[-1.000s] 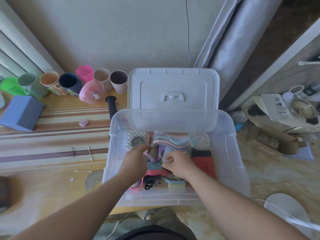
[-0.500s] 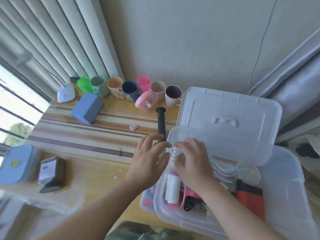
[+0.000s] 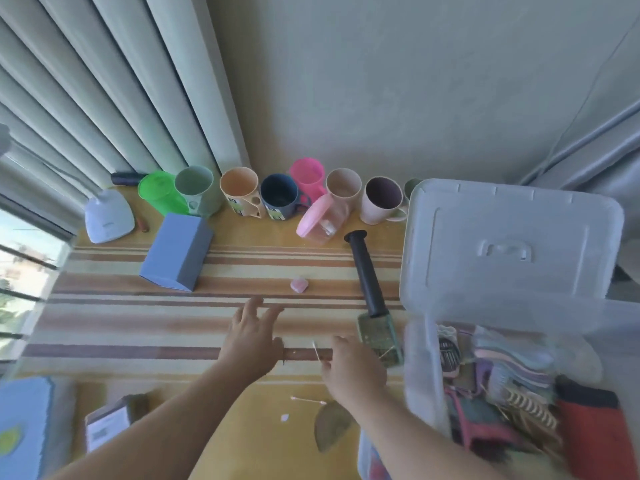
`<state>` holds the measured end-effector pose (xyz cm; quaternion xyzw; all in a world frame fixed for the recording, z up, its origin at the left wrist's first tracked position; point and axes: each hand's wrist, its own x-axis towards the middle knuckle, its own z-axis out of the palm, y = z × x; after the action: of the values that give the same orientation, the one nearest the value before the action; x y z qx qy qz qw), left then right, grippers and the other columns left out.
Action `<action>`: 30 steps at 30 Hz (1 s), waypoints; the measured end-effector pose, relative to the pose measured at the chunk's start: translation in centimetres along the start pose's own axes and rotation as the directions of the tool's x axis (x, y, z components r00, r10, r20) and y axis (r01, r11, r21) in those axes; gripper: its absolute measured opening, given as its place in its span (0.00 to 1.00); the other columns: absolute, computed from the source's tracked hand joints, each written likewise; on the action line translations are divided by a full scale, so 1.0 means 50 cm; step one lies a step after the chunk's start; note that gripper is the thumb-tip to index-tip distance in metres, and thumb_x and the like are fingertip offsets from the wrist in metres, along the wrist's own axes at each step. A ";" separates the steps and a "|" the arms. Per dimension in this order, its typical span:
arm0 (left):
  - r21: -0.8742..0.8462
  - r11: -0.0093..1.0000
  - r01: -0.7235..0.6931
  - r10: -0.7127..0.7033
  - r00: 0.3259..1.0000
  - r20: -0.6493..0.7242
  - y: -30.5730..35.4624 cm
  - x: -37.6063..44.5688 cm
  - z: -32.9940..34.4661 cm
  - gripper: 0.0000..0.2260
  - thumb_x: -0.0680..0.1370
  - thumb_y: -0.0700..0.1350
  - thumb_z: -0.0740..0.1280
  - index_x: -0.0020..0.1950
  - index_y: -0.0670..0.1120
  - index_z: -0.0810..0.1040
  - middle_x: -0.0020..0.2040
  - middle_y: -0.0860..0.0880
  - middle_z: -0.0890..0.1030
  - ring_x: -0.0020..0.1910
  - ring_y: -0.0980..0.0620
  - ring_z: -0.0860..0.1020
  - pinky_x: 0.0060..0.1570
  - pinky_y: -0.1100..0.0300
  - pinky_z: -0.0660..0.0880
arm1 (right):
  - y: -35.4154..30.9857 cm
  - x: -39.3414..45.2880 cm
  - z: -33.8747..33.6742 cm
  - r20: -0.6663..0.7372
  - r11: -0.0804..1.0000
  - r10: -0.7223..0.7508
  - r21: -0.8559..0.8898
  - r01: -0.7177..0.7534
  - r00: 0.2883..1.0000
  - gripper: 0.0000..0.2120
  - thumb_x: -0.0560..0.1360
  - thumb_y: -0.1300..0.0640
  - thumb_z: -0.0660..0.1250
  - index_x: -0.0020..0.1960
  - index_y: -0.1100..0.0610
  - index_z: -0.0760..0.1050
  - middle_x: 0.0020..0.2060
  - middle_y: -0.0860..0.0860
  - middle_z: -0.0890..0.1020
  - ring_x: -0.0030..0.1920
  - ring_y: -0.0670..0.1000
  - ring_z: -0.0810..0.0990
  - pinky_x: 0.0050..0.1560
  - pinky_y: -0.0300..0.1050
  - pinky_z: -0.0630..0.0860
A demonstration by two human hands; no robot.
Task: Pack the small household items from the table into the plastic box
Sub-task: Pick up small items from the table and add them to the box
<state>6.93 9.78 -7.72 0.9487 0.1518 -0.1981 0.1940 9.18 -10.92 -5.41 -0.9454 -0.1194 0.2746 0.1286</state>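
Left hand spread flat over striped worktop, holding nothing. Right hand blurred, seems to pinch a cotton swab; grip hard to confirm. Plastic box at right, open, cut off by frame edge, contents smeared. Grater just beside it.

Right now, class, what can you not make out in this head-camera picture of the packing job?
- Right hand: blurred; whether it pinches the cotton swab is unclear.
- Plastic box: cut off by the right and bottom edges; contents smeared by motion.
- Grater: its lower end sits behind the box wall.
- Small pink item: too small to identify.
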 end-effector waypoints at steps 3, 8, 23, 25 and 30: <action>0.023 0.999 -0.049 0.047 0.996 0.076 0.002 0.074 -0.003 0.32 0.77 0.46 0.65 0.79 0.60 0.59 0.78 0.46 0.56 0.76 0.40 0.59 0.72 0.46 0.66 | 0.010 0.027 0.045 0.023 0.991 0.133 -0.022 -0.132 0.991 0.15 0.83 0.43 0.63 0.62 0.52 0.76 0.55 0.48 0.79 0.55 0.54 0.82 0.46 0.49 0.78; -0.011 0.990 -0.138 0.138 0.985 0.108 0.043 0.164 0.005 0.29 0.76 0.44 0.65 0.74 0.61 0.61 0.73 0.47 0.61 0.68 0.40 0.64 0.65 0.45 0.71 | -0.015 0.050 0.101 -0.016 0.990 0.141 -0.003 -0.141 0.990 0.15 0.83 0.43 0.61 0.63 0.51 0.76 0.57 0.47 0.78 0.54 0.52 0.82 0.43 0.47 0.73; 0.099 0.868 -0.487 0.432 0.838 0.334 0.035 0.057 0.065 0.13 0.83 0.54 0.57 0.62 0.58 0.78 0.56 0.50 0.77 0.57 0.44 0.76 0.50 0.52 0.74 | 0.079 -0.033 0.128 -0.229 0.946 0.306 0.179 -0.269 0.924 0.05 0.78 0.54 0.69 0.43 0.51 0.78 0.44 0.45 0.76 0.39 0.50 0.77 0.34 0.46 0.70; 0.144 0.849 -0.509 0.414 0.809 0.417 0.035 0.005 0.083 0.12 0.83 0.56 0.57 0.64 0.59 0.76 0.61 0.51 0.77 0.58 0.44 0.79 0.48 0.52 0.75 | 0.084 -0.052 0.129 -0.238 0.934 0.328 0.229 -0.275 0.914 0.06 0.78 0.54 0.69 0.43 0.51 0.77 0.43 0.45 0.76 0.41 0.50 0.77 0.38 0.46 0.73; 0.261 0.800 -0.541 0.376 0.791 0.483 0.048 -0.068 0.132 0.16 0.83 0.58 0.60 0.69 0.53 0.71 0.65 0.48 0.74 0.63 0.44 0.75 0.52 0.50 0.76 | 0.077 -0.111 0.142 -0.338 0.982 0.181 0.119 -0.149 0.923 0.06 0.73 0.52 0.74 0.40 0.50 0.79 0.44 0.45 0.76 0.45 0.52 0.75 0.40 0.47 0.73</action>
<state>2.74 4.14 -11.09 0.9126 -0.1739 -0.3627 0.0734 1.31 -14.92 -9.68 -0.9788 -0.0021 0.1183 0.1671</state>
